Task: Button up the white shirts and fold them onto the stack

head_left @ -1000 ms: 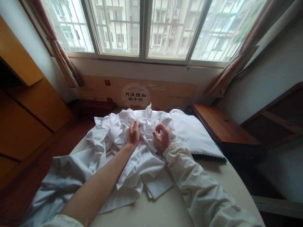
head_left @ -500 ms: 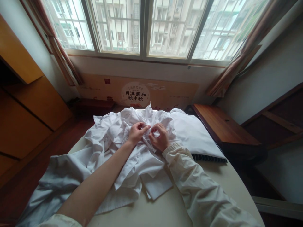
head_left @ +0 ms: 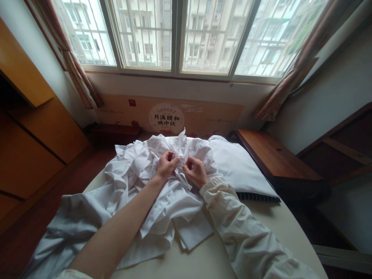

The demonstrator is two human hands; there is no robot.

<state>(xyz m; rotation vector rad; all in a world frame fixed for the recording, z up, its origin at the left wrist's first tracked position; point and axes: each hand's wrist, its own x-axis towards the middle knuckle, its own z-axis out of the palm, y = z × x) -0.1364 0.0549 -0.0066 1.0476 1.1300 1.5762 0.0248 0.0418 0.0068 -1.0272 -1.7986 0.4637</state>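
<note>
A heap of crumpled white cloth [head_left: 183, 197], which looks like a garment, lies on the round table and hangs over its left side. My left hand [head_left: 167, 166] pinches a fold near the middle of the heap between thumb and forefinger. Just to the right, my right hand [head_left: 196, 170] is closed in a pinch close to the left fingertips, over the same cloth. What its fingertips hold is too small to make out. A flat, folded white piece [head_left: 193, 231] sticks out from under the heap toward me.
A stack with white cloth on top [head_left: 240, 162] and a dark ribbed edge lies to the right of the heap. The pale table [head_left: 200, 265] curves around it. Beyond are a wooden desk [head_left: 276, 155], a printed board [head_left: 217, 112] and a barred window [head_left: 209, 38].
My right hand's fingers have drawn closer together, from a rounded pinch to a flatter one. My left hand has barely moved. The view has tipped slightly upward.
</note>
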